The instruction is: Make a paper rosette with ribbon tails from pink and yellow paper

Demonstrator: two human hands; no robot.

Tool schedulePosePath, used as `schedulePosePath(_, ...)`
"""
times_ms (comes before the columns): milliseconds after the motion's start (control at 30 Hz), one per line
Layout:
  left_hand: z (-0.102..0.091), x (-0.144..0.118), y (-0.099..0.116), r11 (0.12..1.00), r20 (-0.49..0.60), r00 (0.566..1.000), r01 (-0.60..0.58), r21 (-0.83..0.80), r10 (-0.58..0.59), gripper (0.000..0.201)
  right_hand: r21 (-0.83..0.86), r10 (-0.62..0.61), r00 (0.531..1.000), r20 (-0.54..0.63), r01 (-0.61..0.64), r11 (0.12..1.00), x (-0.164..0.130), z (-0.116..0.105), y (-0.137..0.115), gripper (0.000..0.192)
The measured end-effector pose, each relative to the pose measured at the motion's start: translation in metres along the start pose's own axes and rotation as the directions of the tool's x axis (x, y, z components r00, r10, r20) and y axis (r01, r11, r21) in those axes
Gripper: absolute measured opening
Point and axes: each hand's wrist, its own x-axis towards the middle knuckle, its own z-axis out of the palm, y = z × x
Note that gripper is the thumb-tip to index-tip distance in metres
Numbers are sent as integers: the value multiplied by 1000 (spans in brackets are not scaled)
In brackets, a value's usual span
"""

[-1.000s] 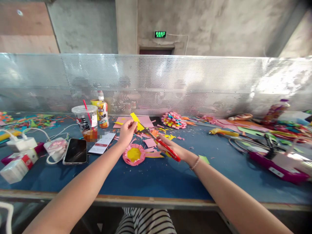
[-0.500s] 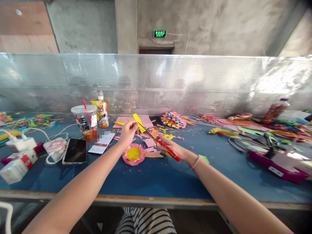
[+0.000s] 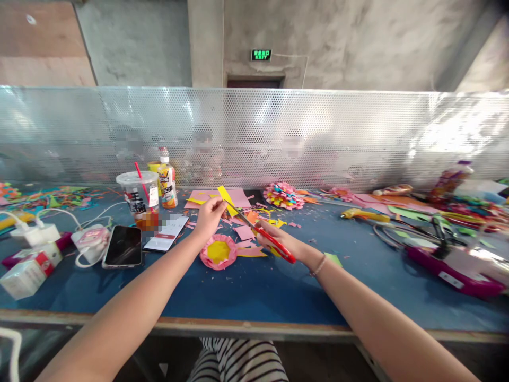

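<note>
Left hand (image 3: 207, 215) pinches yellow paper strip (image 3: 226, 199) angled up-left; right hand (image 3: 280, 243) grips red scissors (image 3: 264, 237), blades aimed up-left into strip, blade gap unclear.

The yellow paper strip (image 3: 226, 199) is a narrow, bright piece standing tilted above the tabletop (image 3: 254, 292), its upper end leaning toward the far edge. The left hand (image 3: 209, 215) pinches it at its lower end between thumb and fingers. The scissors (image 3: 267, 240) have red handles and slim metal blades; they lie slanted in the air, handles toward the near edge, tips pointing to the far left and meeting the strip's lower part. The right hand (image 3: 278, 241) grips the handles, fingers through the loops. Both are held over the middle of the tabletop.
</note>
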Motion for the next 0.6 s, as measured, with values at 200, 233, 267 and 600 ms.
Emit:
schedulePosePath(200,0,1,-2,999,-22,999,27,-35,-28,17,-64,-46,999,-3,46,997,2,-3,-1,40)
schedulePosePath(233,1,1,-2,998,-32,999,38,-44,-40,18,-70,-55,998,-5,54,996,2,-3,-2,39)
schedulePosePath(267,1,1,-2,997,-39,998,50,-56,-52,18,-74,-58,998,-6,58,996,2,-3,-2,37)
schedulePosePath(600,1,2,5,940,-78,988,99,-326,-131,38,-177,-58,998,-27,52,983,3,-1,-2,32)
